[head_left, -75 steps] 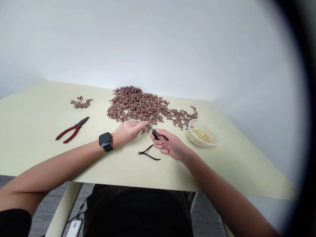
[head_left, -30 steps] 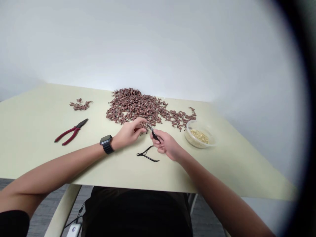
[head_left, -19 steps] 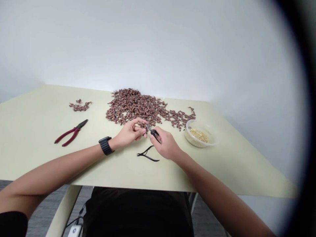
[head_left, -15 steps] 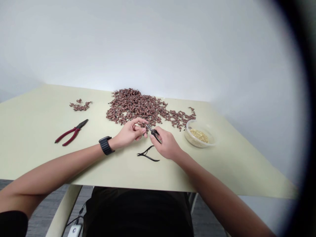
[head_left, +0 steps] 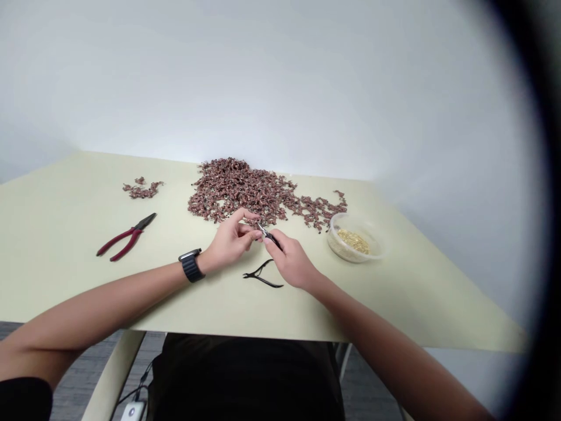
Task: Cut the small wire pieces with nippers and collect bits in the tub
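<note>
My right hand (head_left: 291, 257) is wrapped round dark-handled pliers (head_left: 270, 236), whose silvery jaws point up and left to my left fingertips. My left hand (head_left: 234, 238), with a dark watch (head_left: 191, 266) on its wrist, has its fingers curled and the thumb bent in beside the jaws. Something small seems pinched there, too small and covered to name. Just beyond both hands spreads a heap of small reddish-brown pieces (head_left: 236, 187) with dark tips. Black nippers (head_left: 263, 276) lie on the table below my hands, their handles spread.
Red-handled pliers (head_left: 127, 237) lie at the left, and behind them is a small group of brown pieces (head_left: 142, 190). A clear plastic bowl (head_left: 339, 251) holding gold-coloured bits (head_left: 354, 241) stands at the right. The pale table (head_left: 197, 310) meets a white wall.
The pliers' handles look closer together, more enclosed by my right hand. My left thumb and fingers have shifted slightly at the jaws. The things on the table have stayed put.
</note>
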Action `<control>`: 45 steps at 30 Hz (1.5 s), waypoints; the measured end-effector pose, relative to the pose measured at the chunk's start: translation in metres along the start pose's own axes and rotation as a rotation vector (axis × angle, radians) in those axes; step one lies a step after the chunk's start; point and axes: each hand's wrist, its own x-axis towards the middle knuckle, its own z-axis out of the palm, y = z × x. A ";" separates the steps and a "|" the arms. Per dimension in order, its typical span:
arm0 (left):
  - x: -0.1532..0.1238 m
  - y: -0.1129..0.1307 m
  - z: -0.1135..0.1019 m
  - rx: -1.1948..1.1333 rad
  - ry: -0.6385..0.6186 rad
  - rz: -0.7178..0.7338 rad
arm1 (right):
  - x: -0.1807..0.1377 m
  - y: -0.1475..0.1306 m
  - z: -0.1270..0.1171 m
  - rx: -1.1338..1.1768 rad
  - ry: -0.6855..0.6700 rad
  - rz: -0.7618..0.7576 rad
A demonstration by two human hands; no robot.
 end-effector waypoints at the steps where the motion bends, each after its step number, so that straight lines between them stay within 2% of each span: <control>1: 0.000 -0.004 -0.002 0.138 0.025 0.067 | 0.000 -0.002 0.001 0.105 -0.027 0.061; 4: 0.005 -0.016 -0.017 0.624 0.021 0.365 | 0.002 -0.006 -0.002 0.536 -0.211 0.324; 5: 0.006 -0.019 -0.022 0.753 -0.032 0.468 | 0.004 -0.007 -0.005 0.668 -0.289 0.410; 7: 0.009 -0.021 -0.028 0.895 -0.117 0.571 | 0.006 -0.005 -0.010 0.824 -0.403 0.514; 9: 0.010 -0.018 -0.028 0.853 -0.094 0.513 | 0.008 -0.002 -0.014 0.800 -0.392 0.504; 11: 0.009 -0.011 -0.022 0.632 -0.027 0.320 | 0.009 0.002 -0.016 0.601 -0.233 0.378; 14: 0.007 -0.004 -0.012 0.166 -0.048 0.019 | 0.008 0.007 -0.017 0.136 0.041 0.086; 16: 0.007 -0.002 -0.009 -0.048 -0.086 -0.089 | 0.007 0.010 -0.018 -0.084 0.095 -0.048; 18: 0.007 -0.003 -0.009 -0.159 -0.110 -0.141 | 0.007 0.013 -0.019 -0.186 0.076 -0.111; 26: 0.005 0.001 -0.008 -0.303 -0.147 -0.192 | 0.006 0.021 -0.019 -0.341 0.040 -0.195; 39: 0.008 0.000 -0.008 -0.353 -0.164 -0.193 | 0.005 0.017 -0.020 -0.388 0.039 -0.208; 45: 0.004 0.002 0.002 -0.305 -0.047 -0.149 | 0.003 0.011 -0.009 -0.262 0.044 -0.087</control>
